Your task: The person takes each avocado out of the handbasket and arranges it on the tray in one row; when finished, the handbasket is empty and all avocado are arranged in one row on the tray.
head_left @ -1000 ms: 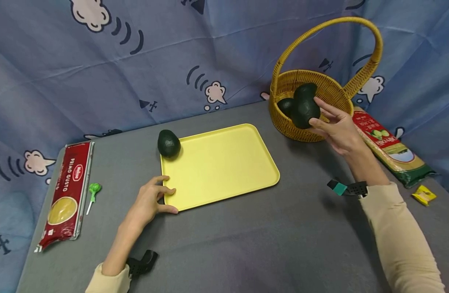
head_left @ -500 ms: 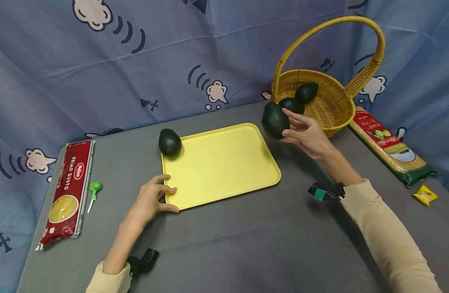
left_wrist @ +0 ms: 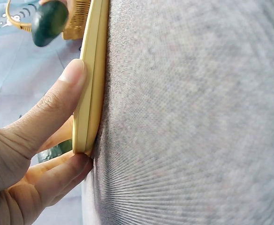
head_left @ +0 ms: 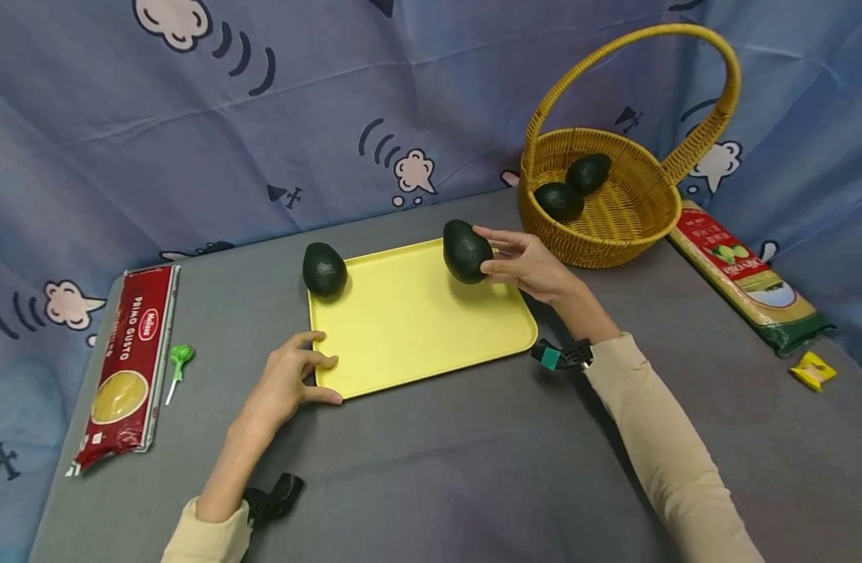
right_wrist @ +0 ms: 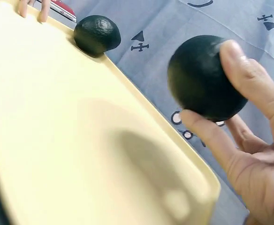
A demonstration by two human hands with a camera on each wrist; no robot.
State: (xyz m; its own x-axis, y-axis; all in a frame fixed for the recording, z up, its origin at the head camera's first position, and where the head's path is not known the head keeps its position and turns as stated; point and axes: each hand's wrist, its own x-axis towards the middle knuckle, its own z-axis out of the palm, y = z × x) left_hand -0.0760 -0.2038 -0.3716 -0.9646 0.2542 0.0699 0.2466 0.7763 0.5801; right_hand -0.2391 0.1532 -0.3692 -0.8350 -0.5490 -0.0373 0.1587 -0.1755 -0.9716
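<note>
A dark green avocado [head_left: 467, 252] is held up over the back right part of the yellow tray [head_left: 409, 328]. My right hand [head_left: 525, 266] grips it between thumb and fingertips; its shadow falls on the tray in the right wrist view. A second avocado [head_left: 324, 270] sits at the tray's back left corner. At the front left corner my left hand [head_left: 286, 383] holds the tray, with the thumb [left_wrist: 73, 72] along the front rim and fingers around the left edge. Two more avocados [head_left: 559, 202] lie inside the wicker basket [head_left: 624, 252] at the back right.
On the left lie a red pasta packet [head_left: 131, 367] and a green lollipop [head_left: 180, 356]. Right of the basket is a red and gold food packet [head_left: 747, 274], with a small yellow wrapped candy [head_left: 813, 371] near its end. A patterned blue cloth [head_left: 318, 117] hangs behind.
My right hand has lifted an avocado out of the basket and carried it left to above the tray. The left hand stays at the tray's corner.
</note>
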